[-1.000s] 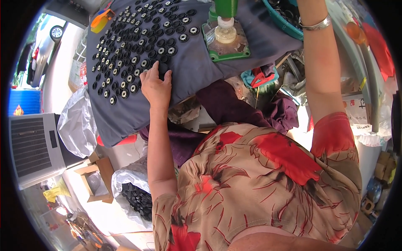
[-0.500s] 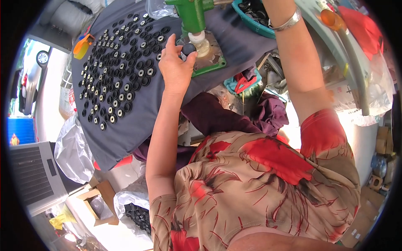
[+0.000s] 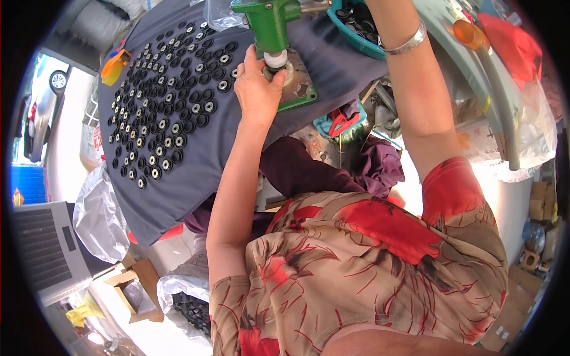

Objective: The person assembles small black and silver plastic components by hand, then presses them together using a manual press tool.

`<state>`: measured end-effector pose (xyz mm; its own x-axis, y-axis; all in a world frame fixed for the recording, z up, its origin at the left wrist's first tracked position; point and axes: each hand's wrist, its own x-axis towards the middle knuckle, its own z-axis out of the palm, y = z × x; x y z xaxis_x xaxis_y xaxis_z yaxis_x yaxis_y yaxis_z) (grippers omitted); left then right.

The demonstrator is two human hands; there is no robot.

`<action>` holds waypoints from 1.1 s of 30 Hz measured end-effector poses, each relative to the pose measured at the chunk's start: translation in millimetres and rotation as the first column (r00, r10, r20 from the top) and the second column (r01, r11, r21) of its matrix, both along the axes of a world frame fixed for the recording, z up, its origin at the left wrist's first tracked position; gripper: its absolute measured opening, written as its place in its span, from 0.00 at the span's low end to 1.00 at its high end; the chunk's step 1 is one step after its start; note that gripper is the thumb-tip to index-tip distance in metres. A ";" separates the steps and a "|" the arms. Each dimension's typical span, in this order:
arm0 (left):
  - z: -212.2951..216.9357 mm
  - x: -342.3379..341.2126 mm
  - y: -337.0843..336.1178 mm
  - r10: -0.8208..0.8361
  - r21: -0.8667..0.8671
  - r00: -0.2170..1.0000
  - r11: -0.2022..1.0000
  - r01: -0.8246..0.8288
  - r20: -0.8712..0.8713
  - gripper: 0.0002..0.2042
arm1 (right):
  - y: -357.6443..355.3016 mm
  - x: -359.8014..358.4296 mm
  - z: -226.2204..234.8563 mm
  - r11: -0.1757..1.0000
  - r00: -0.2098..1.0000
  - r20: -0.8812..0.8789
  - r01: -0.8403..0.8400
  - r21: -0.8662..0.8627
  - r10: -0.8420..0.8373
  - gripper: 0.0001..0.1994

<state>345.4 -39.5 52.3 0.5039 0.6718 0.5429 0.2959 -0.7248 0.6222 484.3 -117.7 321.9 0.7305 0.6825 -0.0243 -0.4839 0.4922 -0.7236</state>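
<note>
Left hand [image 3: 256,89], fingers closed about a small round part at the die of the green press [image 3: 270,26], best kept centred and fingertips clear; right hand out of view above; black ring parts [image 3: 172,101] rowed on grey-clothed desk [image 3: 178,190].

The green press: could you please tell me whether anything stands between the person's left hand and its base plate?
Nothing visible does. The left hand is already at the green press, its fingers against the white cylinder under the press head, above the base plate. The rows of black rings lie off to the left on the grey cloth.
</note>
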 end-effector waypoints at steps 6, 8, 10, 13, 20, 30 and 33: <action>0.7 3.7 1.2 -0.016 -0.033 1.000 0.999 0.017 0.013 0.39 | 2.4 6.6 -55.5 0.821 0.608 0.636 0.047 0.569 -0.475 0.13; -0.5 5.3 2.2 -0.030 -0.035 0.999 0.999 0.031 0.032 0.39 | -6.5 2.6 -62.1 0.819 0.589 0.640 0.068 0.570 -0.494 0.13; -2.7 7.5 3.5 -0.044 -0.050 0.998 0.998 0.046 0.043 0.40 | -20.1 -9.7 -65.7 0.816 0.568 0.643 0.091 0.571 -0.514 0.13; -4.3 3.3 4.9 -0.037 -0.066 0.999 0.997 0.038 0.022 0.41 | -30.2 -11.4 -89.4 0.799 0.558 0.650 0.039 0.600 -0.516 0.11; -4.8 5.4 8.9 -0.074 -0.063 0.997 0.995 0.075 0.024 0.43 | -71.8 -3.6 -150.1 0.813 0.421 0.805 -0.223 0.539 -0.418 0.12; -15.6 8.0 16.3 -0.076 -0.064 0.988 0.994 0.085 0.131 0.42 | -91.9 -5.0 -211.4 0.854 0.035 0.870 -0.172 0.490 -0.492 0.08; -14.8 6.5 7.8 -0.044 -0.060 0.989 0.997 0.053 0.144 0.40 | -93.6 -2.8 -184.5 0.876 0.063 0.890 -0.160 0.455 -0.451 0.08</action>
